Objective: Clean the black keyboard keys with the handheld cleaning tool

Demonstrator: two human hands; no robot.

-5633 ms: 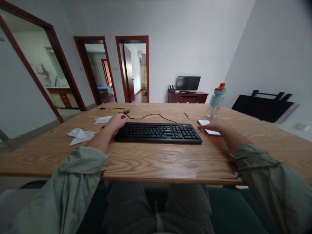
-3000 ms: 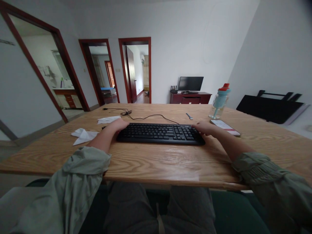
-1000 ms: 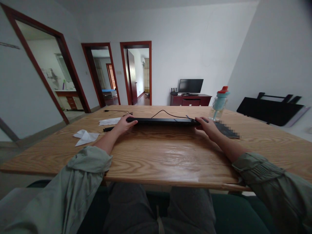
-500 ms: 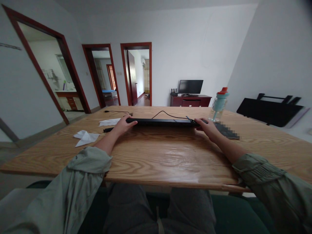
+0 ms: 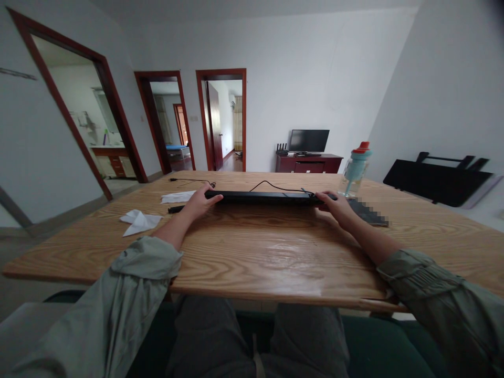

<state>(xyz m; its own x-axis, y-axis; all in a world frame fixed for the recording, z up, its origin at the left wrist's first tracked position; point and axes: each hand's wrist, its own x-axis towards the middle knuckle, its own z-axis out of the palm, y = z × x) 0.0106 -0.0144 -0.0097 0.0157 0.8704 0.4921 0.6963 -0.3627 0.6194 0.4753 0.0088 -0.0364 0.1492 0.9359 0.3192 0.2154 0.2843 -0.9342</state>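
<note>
A long, thin black keyboard-like slab (image 5: 263,197) is seen almost edge-on over the middle of the wooden table (image 5: 244,262). Its face is hidden from this low angle. My left hand (image 5: 205,202) grips the left end, with the thumb on the near edge. At the other end my right hand (image 5: 331,202) holds it in the same way, fingers partly out of sight. A thin black cable (image 5: 271,184) loops up behind the slab. Whether the slab touches the tabletop, I cannot tell.
Crumpled white tissue (image 5: 140,221) and a folded white tissue (image 5: 177,197) lie left, near a black stick-like item (image 5: 175,209). Another cable end (image 5: 173,180) lies farther back. Right stand a water bottle (image 5: 356,170) and a dark flat item (image 5: 366,211), partly pixelated.
The whole view has shifted very slightly. Both hands keep the same hold on the black slab.
</note>
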